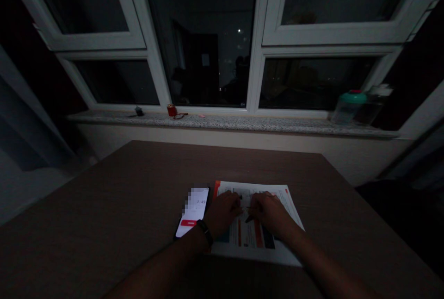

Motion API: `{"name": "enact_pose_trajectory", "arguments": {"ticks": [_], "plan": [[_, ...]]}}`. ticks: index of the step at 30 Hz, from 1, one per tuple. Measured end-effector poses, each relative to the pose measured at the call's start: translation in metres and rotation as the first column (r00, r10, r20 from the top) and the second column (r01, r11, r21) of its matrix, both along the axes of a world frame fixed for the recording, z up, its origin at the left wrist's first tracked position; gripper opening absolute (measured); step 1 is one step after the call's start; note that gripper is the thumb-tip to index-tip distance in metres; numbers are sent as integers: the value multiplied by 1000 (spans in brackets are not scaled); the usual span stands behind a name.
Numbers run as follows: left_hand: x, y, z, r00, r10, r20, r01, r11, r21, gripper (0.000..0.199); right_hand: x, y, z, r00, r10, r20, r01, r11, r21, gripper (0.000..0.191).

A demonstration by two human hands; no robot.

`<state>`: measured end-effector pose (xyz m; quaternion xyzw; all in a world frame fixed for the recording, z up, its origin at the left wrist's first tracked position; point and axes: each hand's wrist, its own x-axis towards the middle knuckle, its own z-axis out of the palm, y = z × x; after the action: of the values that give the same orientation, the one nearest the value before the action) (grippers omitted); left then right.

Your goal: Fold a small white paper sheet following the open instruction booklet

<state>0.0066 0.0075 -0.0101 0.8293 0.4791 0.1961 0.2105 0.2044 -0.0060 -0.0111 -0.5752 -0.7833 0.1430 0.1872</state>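
A printed booklet (pixel 287 248) with coloured blocks lies on the brown table. Above its middle, my left hand (pixel 224 213) has its fingers curled in a pinch, and a dark band circles that wrist. Facing it at a small distance, my right hand (pixel 270 211) is closed too. A thin strand, too dim to name, seems to run between the fingertips, and a small dark pointed piece shows below the right fingers. Just left of the booklet lies a phone (pixel 194 206) with a lit screen, close to my left wrist.
The table (pixel 104 215) reaches toward a speckled windowsill (pixel 222 122). On the sill stand a small red object (pixel 171 110), a small dark item (pixel 138 111) and a clear container with a teal lid (pixel 349 104). Dark windows rise behind.
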Motion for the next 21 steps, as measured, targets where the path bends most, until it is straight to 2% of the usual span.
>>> {"name": "enact_pose_trajectory", "arguments": {"ticks": [6,10,14,21], "plan": [[-7,-4,2,997,-82,2,82,996,26,6,9,-3,-3,978,142,-151,-138,990,35,5],[-9,-6,1,995,-99,1,98,994,52,7,13,-6,-3,965,203,-169,-198,979,47,6],[-9,-6,0,995,-94,39,92,995,45,7,10,-6,-3,976,151,-156,-148,988,31,9],[-2,-4,1,999,26,32,-27,1000,11,16,0,-3,2,993,-1,-121,-1,1000,-23,14]]}}
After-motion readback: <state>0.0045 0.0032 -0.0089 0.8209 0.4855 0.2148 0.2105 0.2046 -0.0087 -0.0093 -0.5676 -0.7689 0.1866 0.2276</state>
